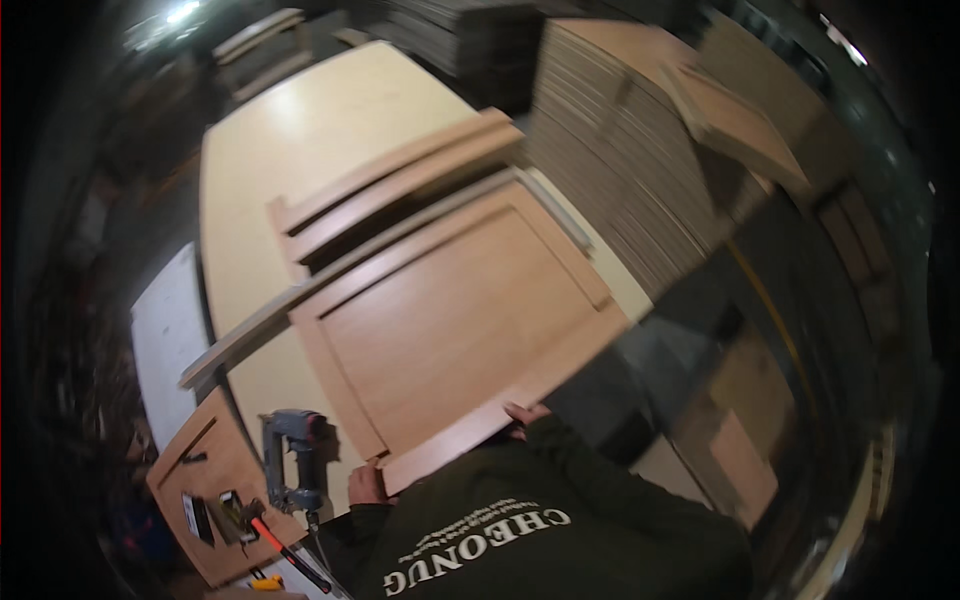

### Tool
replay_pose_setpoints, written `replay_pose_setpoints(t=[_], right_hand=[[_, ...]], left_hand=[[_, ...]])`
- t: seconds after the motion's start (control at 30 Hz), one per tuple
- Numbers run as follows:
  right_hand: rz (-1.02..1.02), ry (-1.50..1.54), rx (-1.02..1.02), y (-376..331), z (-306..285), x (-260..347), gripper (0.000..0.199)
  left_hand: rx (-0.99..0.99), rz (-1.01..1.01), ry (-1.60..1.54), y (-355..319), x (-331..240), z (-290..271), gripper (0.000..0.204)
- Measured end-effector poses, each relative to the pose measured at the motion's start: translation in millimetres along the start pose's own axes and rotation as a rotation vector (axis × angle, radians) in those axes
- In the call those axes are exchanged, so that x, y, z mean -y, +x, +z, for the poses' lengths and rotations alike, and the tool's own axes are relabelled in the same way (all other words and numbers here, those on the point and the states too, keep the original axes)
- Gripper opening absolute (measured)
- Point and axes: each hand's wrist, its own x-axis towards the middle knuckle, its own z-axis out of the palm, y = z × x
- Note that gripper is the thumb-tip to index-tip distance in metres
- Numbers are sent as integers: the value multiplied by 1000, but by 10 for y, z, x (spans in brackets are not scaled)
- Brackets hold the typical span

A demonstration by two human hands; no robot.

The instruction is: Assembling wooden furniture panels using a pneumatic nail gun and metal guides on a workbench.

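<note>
The person holds a framed wooden door panel [455,320] by its near edge, the panel tilted and reaching away from the body over a long pale workbench [270,150]. The left hand [366,485] grips the panel's near left corner, fingers curled round the edge. The right hand [522,415] sits further right along the same near edge, fingertips showing over the frame — it appears to be grasping the rail, though most of it is hidden behind the wood and the dark sleeve.

Just left of the left hand a grey nail gun [292,460] stands upright on the bench. Further left and lower lies a smaller wooden board [215,480] with a few small tools on it, among them a red-handled tool [285,548]. Beyond the hands, past the far edge of the held panel, a long pale strip [300,310] lies across the bench, and a second wooden frame piece [395,185] rests past that. Ahead and to the right of the right hand rises a tall stack of flat boards [625,170] — another panel [735,125] lies tilted on top of it.
</note>
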Motion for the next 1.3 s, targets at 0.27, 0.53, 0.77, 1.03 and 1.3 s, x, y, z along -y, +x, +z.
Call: replay_pose_setpoints(t=[0.27,0.53,0.77,1.03,1.3], right_hand=[[-143,-135,8,48,-175,-11,42],[-473,-782,-601,-188,-643,392,43],[-808,-869,-1087,445,-1610,948,58],[-529,-784,-928,683,-1783,1176,44],[-640,-1297,-785,2315,-3179,575,48]], left_hand=[[-152,72,102,166,-257,-115,74],[-587,59,242,-45,-92,-14,89],[-196,-297,-565,-144,271,354,67],[-171,-306,-410,-97,223,440,59],[-106,-278,-690,59,-13,171,51]])
